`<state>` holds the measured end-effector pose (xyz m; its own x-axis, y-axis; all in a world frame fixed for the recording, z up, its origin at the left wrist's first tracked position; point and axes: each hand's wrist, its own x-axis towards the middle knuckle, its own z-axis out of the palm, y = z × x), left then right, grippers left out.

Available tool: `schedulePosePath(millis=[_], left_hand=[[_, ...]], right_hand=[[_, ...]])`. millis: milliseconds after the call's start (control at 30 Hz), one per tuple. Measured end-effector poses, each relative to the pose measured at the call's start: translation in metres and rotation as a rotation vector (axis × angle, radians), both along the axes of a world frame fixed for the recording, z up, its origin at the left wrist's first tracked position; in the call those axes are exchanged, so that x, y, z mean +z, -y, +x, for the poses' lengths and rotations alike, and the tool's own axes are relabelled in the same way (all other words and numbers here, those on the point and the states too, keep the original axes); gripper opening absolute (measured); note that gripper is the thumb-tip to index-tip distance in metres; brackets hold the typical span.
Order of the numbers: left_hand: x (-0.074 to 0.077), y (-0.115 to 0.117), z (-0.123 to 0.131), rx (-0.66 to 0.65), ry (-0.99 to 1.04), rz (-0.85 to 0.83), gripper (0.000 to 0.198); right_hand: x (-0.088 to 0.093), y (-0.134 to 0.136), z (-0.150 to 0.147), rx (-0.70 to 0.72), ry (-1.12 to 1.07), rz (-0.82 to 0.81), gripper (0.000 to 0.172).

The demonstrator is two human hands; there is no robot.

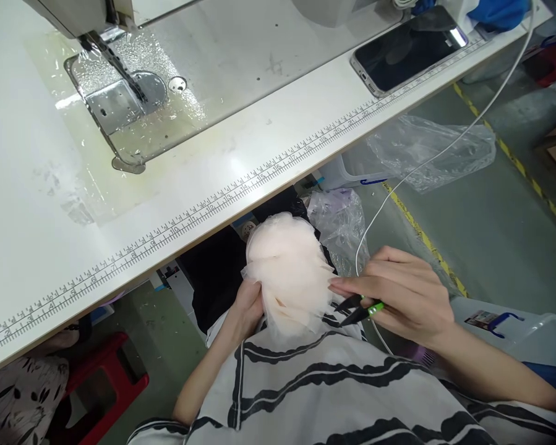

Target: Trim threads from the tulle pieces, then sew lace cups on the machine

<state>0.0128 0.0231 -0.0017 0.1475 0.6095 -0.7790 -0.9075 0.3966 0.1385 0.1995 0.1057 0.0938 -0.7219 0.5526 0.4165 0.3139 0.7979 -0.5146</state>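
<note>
A bunched piece of pale peach, sheer layered fabric [291, 266] rests above my lap, just below the table edge. My left hand [250, 303] is closed on its lower left side, with most of the fingers hidden beneath it. In my right hand [402, 296] is a pair of thread snips [355, 312] with black blades and a green part. The blades point left and stand slightly apart. My right thumb and forefinger reach the fabric's right edge; whether they pinch it I cannot tell.
A sewing machine [129, 93] stands on the white table [203, 185], which has a printed ruler along its front edge. A phone [407, 49] lies near that edge. A white cable [426, 167] hangs at the right. Plastic bins [537, 334] and a red stool [111, 383] stand below.
</note>
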Motion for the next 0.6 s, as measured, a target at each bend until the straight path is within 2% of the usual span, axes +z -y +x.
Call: schedulePosePath(millis=[100,300,400,467,533,600], left_hand=[[0.001,0.0,0.0,-0.061,0.05,0.015,0.024],[0.004,-0.001,0.0,-0.049,0.046,0.016,0.025],[0.006,-0.002,0.0,-0.042,0.047,-0.003,0.029],[0.006,-0.003,-0.001,-0.043,0.047,-0.01,0.031],[0.004,-0.003,-0.001,-0.046,0.048,-0.006,0.03],[0.003,-0.001,-0.002,-0.055,0.015,-0.002,0.029]], right_hand=[[-0.002,0.003,0.002,0.046,0.025,-0.086,0.029],[-0.001,0.004,0.002,0.269,0.073,-0.258,0.024],[0.004,-0.005,0.008,0.246,0.007,-0.357,0.024],[0.005,-0.011,0.012,0.14,0.03,-0.262,0.028],[0.003,-0.015,0.015,0.045,0.121,-0.063,0.029],[-0.001,-0.015,0.015,0.018,0.204,0.129,0.031]])
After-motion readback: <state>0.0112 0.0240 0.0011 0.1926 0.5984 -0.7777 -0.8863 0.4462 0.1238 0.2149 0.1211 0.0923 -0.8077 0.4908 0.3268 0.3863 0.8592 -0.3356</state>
